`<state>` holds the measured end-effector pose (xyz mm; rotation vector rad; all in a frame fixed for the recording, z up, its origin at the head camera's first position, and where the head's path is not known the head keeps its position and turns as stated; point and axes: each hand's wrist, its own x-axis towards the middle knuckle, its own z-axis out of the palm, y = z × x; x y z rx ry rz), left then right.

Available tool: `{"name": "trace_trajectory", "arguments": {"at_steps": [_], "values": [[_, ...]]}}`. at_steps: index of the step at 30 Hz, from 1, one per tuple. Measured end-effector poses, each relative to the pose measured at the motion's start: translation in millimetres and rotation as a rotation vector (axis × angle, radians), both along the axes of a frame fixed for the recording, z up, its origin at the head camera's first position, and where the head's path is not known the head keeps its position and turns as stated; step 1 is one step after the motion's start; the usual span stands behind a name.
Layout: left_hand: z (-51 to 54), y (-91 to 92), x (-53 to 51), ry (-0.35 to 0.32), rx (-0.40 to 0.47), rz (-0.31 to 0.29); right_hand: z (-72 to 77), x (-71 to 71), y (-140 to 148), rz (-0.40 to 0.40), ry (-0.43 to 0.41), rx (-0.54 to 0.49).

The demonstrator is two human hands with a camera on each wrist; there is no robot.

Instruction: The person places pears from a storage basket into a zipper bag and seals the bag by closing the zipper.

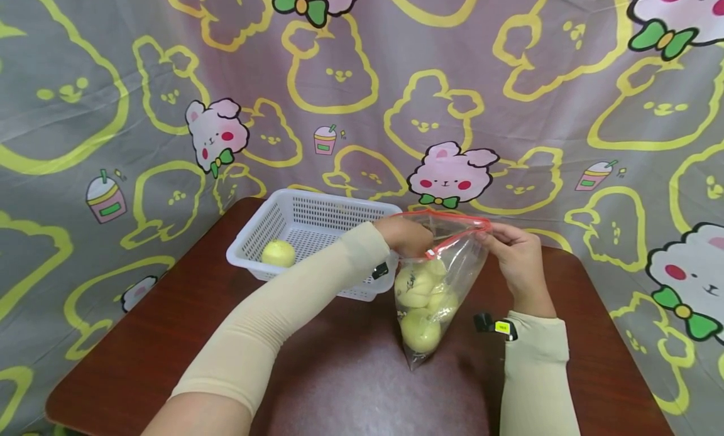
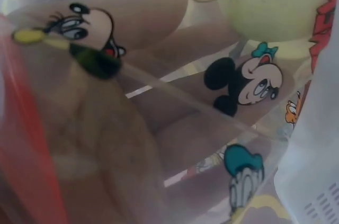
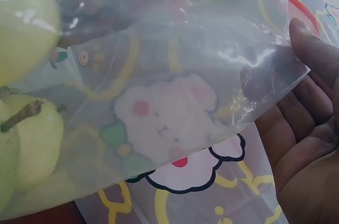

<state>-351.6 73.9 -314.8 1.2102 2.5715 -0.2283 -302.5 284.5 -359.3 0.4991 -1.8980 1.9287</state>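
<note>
Transparent, red-rimmed bag point(image 1: 468, 258) holds yellow-green fruit point(image 1: 420, 331).

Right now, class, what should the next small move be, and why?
Probably ease the left hand out of the bag: its fingers look straight inside, the right hand pinches the bag, and one fruit lies in the basket.

Downward head view, close wrist views, shared bag point(image 1: 467, 263)
</note>
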Motion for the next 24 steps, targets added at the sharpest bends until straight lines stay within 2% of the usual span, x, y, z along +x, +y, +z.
{"name": "trace_trajectory", "arguments": {"at_steps": [3,9,15,20,24], "values": [[-0.5,0.0,0.5,0.0,-0.013,0.026,0.2,0.2,-1,-0.001,0.003,0.001],[1.2,-3.6,-1.7,-0.02,0.011,0.029,0.8,0.8,-2,0.0,0.002,0.006],[14.3,-10.5,-0.8,-0.035,0.091,0.024,1.5,1.3,-2,-0.013,0.007,-0.001],[26.5,-17.2,5.9,-0.06,0.157,0.029,2.0,1.8,0,-0.024,0.011,0.004],[30.0,-23.9,9.2,-0.069,0.198,0.01,2.2,2.9,1,-0.026,-0.002,0.028]]}}
